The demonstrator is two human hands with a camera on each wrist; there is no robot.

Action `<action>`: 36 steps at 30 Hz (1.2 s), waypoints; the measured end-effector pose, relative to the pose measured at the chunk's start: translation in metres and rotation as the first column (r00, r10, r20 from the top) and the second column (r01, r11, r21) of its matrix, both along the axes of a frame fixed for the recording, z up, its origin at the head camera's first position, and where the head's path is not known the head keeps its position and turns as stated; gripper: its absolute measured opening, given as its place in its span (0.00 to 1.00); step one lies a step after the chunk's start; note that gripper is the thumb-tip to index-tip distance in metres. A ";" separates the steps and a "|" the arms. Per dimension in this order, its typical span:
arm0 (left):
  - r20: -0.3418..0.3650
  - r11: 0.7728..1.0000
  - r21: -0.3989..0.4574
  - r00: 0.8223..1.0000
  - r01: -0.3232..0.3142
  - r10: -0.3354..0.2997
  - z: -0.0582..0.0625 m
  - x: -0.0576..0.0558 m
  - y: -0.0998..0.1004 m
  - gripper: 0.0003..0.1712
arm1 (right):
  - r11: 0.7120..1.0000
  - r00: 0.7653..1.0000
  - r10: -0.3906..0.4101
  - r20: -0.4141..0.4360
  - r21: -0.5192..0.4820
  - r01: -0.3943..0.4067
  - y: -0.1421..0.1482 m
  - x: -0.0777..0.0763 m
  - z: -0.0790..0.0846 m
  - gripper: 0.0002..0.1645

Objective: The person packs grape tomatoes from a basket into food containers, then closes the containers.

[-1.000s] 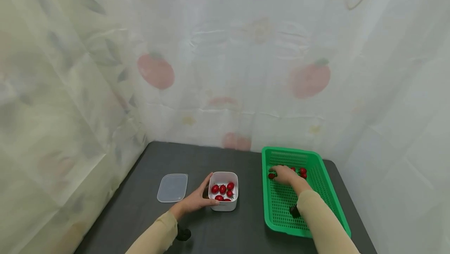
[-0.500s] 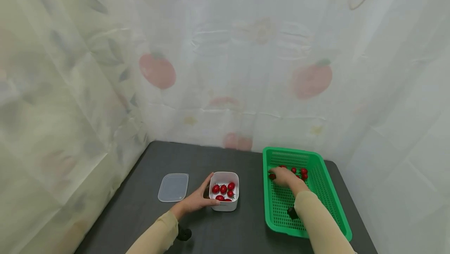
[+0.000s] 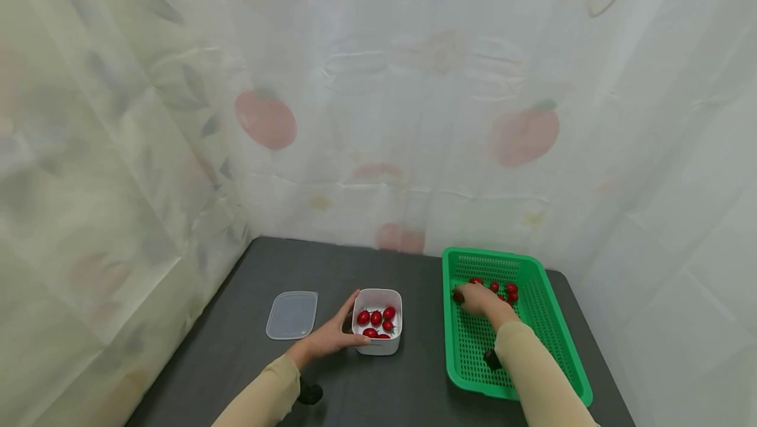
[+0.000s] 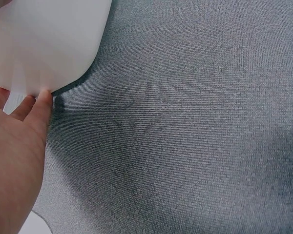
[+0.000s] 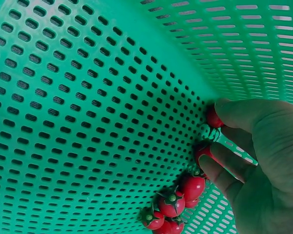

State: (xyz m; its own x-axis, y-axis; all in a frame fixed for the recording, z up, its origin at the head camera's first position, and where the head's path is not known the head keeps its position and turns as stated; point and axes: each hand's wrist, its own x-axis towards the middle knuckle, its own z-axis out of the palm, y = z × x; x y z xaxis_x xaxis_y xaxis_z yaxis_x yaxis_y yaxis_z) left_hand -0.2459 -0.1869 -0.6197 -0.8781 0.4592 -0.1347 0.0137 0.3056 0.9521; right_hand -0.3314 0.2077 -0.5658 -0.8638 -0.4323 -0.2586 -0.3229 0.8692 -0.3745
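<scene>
Printed curtains (image 3: 378,118) around the table (image 3: 420,381) make this a booth

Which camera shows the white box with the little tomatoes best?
The head view: it shows nearly the whole white box and red tomatoes inside. The left wrist view shows only part of its outside; the right wrist view doesn't show it.

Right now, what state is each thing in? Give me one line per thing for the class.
White box: open, upright, partly filled with tomatoes
Lid: off, flat on the table
Green basket: uncovered, holding tomatoes
Left grip: holding the box
Right grip: fingers at basket tomatoes, hold unclear
</scene>
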 end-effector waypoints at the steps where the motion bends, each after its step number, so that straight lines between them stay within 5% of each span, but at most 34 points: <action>1: -0.001 1.000 -0.001 1.000 0.000 0.000 0.000 0.000 0.000 0.64 | 1.000 1.000 -0.002 0.001 0.000 0.002 0.000 0.000 0.000 0.26; 19: -0.002 1.000 -0.016 1.000 -0.009 0.009 0.000 -0.001 -0.001 0.64 | 1.000 0.999 0.024 -0.030 0.007 -0.024 0.002 0.000 -0.002 0.15; 36: -0.012 1.000 -0.021 1.000 -0.014 0.014 0.000 -0.002 0.000 0.64 | 0.996 0.996 -0.046 0.070 0.073 0.041 0.006 0.013 0.009 0.14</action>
State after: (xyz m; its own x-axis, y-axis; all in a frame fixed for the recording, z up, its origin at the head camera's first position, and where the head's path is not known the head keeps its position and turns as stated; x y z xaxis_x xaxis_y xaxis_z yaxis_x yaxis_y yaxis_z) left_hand -0.2482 -0.1865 -0.6202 -0.8861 0.4439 -0.1334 0.0210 0.3259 0.9452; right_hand -0.3182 0.2135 -0.5570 -0.8594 -0.3732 -0.3494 -0.2590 0.9071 -0.3317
